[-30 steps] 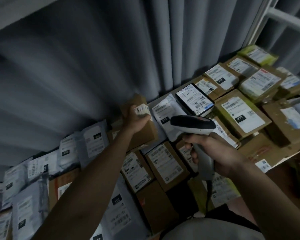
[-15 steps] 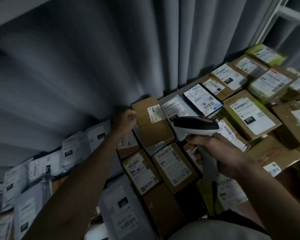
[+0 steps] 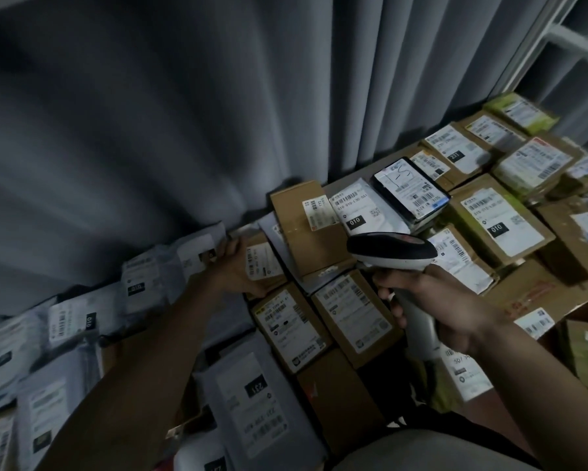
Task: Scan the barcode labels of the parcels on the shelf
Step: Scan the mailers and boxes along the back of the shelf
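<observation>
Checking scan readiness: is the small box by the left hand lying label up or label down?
Label up: the small cardboard box that the left hand grips shows its white barcode label on top.

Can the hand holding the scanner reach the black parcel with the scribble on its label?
Probably yes. The right hand grips the scanner, and the black parcel lies on top of the pile just beyond the scanner's head, label up, with nothing covering it. The hand is full, though, so it could aim at it, not pick it up.

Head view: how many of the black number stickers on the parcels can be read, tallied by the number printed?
010 stickers: 4
231 stickers: 2
Total legible: 6
A few other black stickers at the left and bottom edges are too blurred to read and are not counted.
</observation>
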